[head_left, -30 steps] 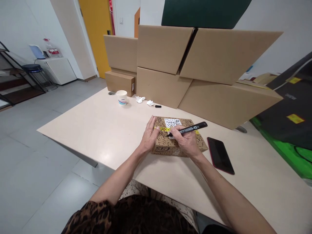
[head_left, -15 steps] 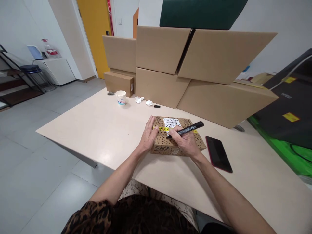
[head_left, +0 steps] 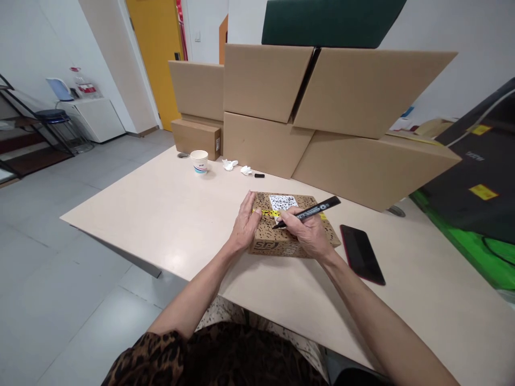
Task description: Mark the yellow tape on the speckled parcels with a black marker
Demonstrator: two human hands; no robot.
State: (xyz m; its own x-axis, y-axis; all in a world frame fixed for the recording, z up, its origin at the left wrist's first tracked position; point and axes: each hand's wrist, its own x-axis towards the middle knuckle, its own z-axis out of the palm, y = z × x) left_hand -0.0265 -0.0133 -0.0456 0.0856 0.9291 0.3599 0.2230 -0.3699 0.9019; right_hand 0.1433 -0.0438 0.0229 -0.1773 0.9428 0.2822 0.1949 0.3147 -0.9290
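A small cardboard box [head_left: 263, 231] covered in black marks lies on the table in front of me. On its top are a white label [head_left: 282, 202] and a strip of yellow tape [head_left: 269, 213]. My left hand [head_left: 244, 224] rests along the box's left side, fingers stretched out and thumb at the top edge. Pinched in my right hand [head_left: 308, 231] is a black marker [head_left: 319, 208], its dark tip down at the box top near the front edge. I cannot tell whether the tip touches. Part of the box's right half is hidden under this hand.
Right of the box lies a phone [head_left: 362, 254]. Farther back on the table [head_left: 140, 214] are a paper cup [head_left: 199, 162], crumpled tissues [head_left: 230, 164] and a black cap [head_left: 259, 176]. Large cartons [head_left: 265, 142] are stacked along the back, with a smaller carton [head_left: 195, 138] at their left.
The marker has shifted a little: its back end is slightly higher and farther right, its tip slightly left. My left hand and the box have stayed put.
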